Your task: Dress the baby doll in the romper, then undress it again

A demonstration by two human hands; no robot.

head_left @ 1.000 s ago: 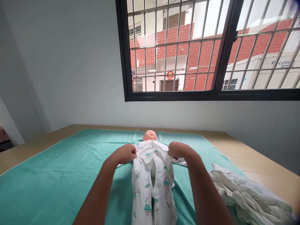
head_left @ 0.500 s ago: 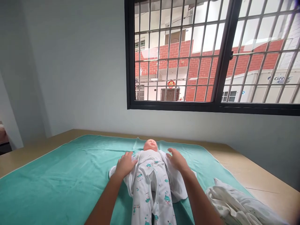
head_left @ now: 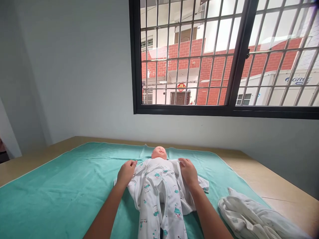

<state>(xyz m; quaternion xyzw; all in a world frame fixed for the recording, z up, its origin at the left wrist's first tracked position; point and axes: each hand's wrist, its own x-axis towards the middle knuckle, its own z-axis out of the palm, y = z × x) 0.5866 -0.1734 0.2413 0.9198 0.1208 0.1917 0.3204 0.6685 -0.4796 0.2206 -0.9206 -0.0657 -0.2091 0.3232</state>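
Note:
A baby doll [head_left: 159, 152] lies on its back on a teal cloth [head_left: 62, 189], dressed in a white printed romper [head_left: 159, 196] that is spread open at the chest. My left hand [head_left: 126, 172] lies flat on the romper's left flap beside the doll's shoulder, fingers stretched out. My right hand [head_left: 188, 172] rests flat on the right flap, fingers extended toward the doll's neck. Neither hand grips the fabric.
A crumpled white garment [head_left: 251, 217] lies on the cloth at the lower right. The cloth covers a wooden tabletop [head_left: 274, 179] against a grey wall. A barred window [head_left: 224, 56] is above the doll.
A second ago both hands were closed, pinching the romper's flaps. They have let go and now lie flat on the spread flaps, which sit wider apart.

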